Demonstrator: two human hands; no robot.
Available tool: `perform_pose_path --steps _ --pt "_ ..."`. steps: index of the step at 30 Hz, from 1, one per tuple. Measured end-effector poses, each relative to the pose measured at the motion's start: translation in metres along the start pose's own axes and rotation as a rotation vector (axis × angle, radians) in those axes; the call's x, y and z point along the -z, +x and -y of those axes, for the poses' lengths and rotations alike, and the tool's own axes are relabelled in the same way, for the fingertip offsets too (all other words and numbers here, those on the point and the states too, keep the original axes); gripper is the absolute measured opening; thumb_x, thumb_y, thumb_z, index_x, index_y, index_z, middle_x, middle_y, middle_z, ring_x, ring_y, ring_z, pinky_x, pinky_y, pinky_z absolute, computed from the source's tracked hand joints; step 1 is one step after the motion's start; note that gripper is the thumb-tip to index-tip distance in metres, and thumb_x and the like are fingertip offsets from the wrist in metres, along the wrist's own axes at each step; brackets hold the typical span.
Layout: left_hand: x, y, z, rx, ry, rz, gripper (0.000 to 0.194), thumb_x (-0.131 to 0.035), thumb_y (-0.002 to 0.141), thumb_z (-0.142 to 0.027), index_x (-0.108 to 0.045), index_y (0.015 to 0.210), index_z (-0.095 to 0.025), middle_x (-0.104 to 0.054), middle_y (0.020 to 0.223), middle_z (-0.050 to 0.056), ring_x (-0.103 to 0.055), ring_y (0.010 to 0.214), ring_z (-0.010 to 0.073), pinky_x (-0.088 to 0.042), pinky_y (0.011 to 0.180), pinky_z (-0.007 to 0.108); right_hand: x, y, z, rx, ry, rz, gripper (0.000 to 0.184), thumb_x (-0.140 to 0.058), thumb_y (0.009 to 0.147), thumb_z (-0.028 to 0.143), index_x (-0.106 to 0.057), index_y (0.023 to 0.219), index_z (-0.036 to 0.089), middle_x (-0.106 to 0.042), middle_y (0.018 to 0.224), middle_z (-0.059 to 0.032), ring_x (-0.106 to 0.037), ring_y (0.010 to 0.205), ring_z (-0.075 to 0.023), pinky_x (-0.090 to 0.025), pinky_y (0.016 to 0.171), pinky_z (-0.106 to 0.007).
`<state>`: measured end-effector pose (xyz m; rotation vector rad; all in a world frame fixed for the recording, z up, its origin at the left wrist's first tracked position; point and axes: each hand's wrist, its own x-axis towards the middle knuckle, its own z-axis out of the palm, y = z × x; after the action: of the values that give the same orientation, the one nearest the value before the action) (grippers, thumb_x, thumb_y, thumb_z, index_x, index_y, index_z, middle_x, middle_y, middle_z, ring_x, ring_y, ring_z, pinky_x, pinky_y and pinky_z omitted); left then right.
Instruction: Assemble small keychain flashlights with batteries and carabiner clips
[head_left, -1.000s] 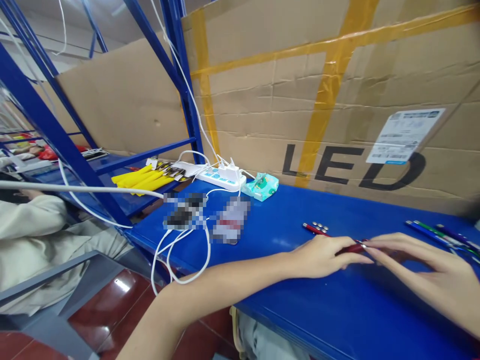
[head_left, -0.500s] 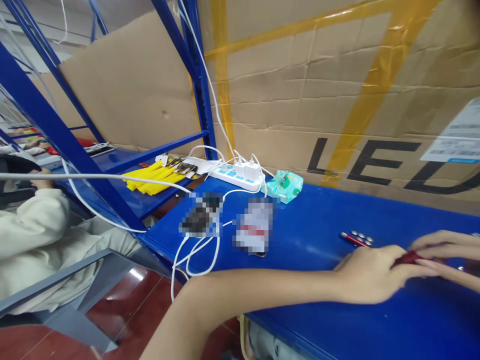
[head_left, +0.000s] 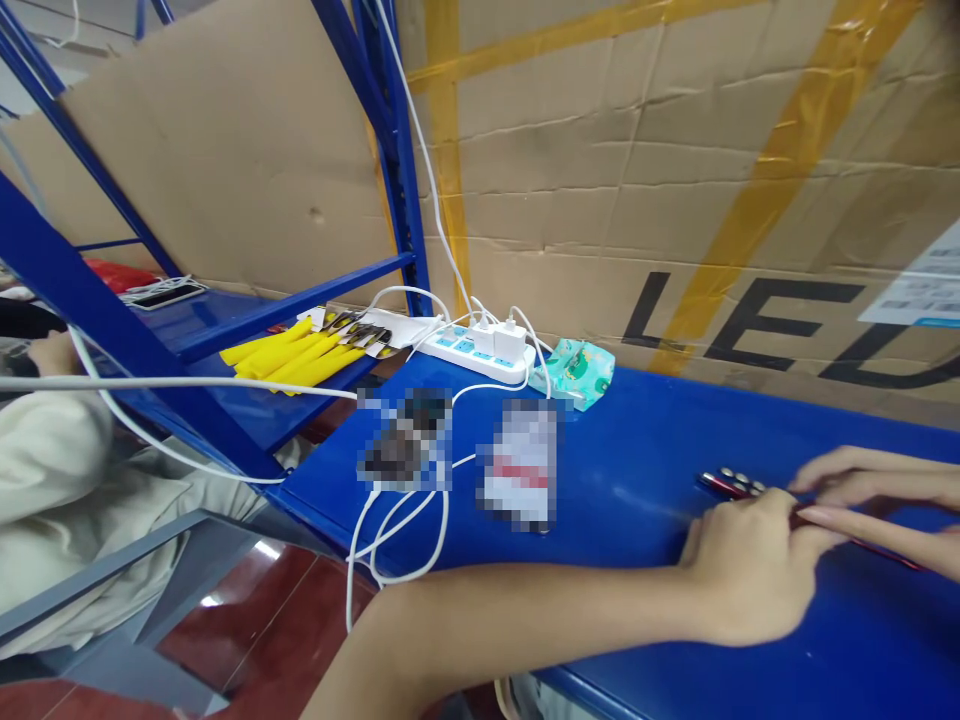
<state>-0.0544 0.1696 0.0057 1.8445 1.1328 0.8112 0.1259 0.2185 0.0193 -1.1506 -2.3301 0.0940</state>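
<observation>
My left hand (head_left: pixel 757 570) is closed over the blue table, its fingers wrapped round a slim dark red piece (head_left: pixel 799 512) that is mostly hidden. From the right, my right hand (head_left: pixel 870 490) pinches the same piece, fingertips meeting the left hand. A thin red edge (head_left: pixel 892 553) shows below the right hand; whether it belongs to that piece I cannot tell. Just beyond my left hand lies a shiny red metal tube (head_left: pixel 724 486). Several small round silver button-like pieces (head_left: pixel 739 477) sit beside it.
Two pixelated phone-like things (head_left: pixel 521 465) lie on the blue table (head_left: pixel 622 440) with white cables. Behind them are a white power strip (head_left: pixel 480 355) and a green tissue pack (head_left: pixel 577 372). Yellow-handled tools (head_left: pixel 292 352) rest on the neighbouring table, where a person (head_left: pixel 52 480) sits. Cardboard (head_left: pixel 540 180) stands behind.
The view has shifted a little. My hands stay together at the dark red piece, which is now more covered. A thin red edge now shows under the right hand.
</observation>
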Motion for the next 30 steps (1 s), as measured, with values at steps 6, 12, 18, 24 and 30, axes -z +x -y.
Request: perform_pose_path --steps 6,12,18,24,30 --pt "-0.002 0.0 0.001 -0.014 -0.002 0.005 0.038 -0.04 0.089 -0.037 -0.057 0.108 -0.009 -0.063 0.104 0.018 -0.06 0.096 0.0369 -0.048 0.08 0.049 0.005 -0.011 -0.015 0.116 0.085 0.058 0.018 -0.056 0.077 0.049 -0.07 0.077 0.037 -0.066 0.09 -0.0021 -0.065 0.076 -0.0199 -0.056 0.061 -0.024" --pt "-0.004 0.001 0.003 -0.033 0.044 0.013 0.037 -0.039 0.089 -0.038 -0.058 0.105 -0.011 -0.065 0.102 0.017 -0.061 0.095 0.036 -0.049 0.078 0.047 0.008 -0.009 0.007 0.219 0.055 0.003 0.021 -0.05 0.083 0.046 -0.069 0.082 0.037 -0.066 0.088 -0.0014 -0.065 0.074 -0.018 -0.055 0.061 -0.023" --pt "-0.003 0.0 0.002 -0.062 0.091 -0.001 0.035 -0.036 0.089 -0.035 -0.055 0.106 -0.012 -0.065 0.102 0.016 -0.061 0.095 0.0331 -0.049 0.078 0.043 0.015 0.002 0.041 0.261 0.021 -0.111 0.026 -0.051 0.082 0.047 -0.067 0.071 0.03 -0.067 0.074 0.0002 -0.065 0.064 -0.0141 -0.054 0.055 -0.017" --pt "-0.006 0.0 0.002 -0.051 0.116 -0.018 0.035 -0.033 0.089 -0.038 -0.054 0.107 -0.017 -0.065 0.101 0.012 -0.062 0.093 0.0321 -0.049 0.076 0.042 0.018 0.002 0.051 0.26 -0.049 -0.153 0.036 -0.046 0.084 0.049 -0.066 0.067 0.026 -0.066 0.072 -0.001 -0.065 0.061 -0.0132 -0.053 0.052 -0.017" --pt "-0.008 0.001 0.004 -0.065 0.134 -0.012 0.035 -0.032 0.088 -0.039 -0.055 0.103 -0.016 -0.066 0.095 0.012 -0.062 0.089 0.0304 -0.049 0.074 0.04 0.016 -0.003 0.045 0.262 -0.031 -0.146 0.033 -0.047 0.084 0.047 -0.067 0.069 0.026 -0.066 0.073 -0.0011 -0.064 0.062 -0.0136 -0.052 0.052 -0.018"
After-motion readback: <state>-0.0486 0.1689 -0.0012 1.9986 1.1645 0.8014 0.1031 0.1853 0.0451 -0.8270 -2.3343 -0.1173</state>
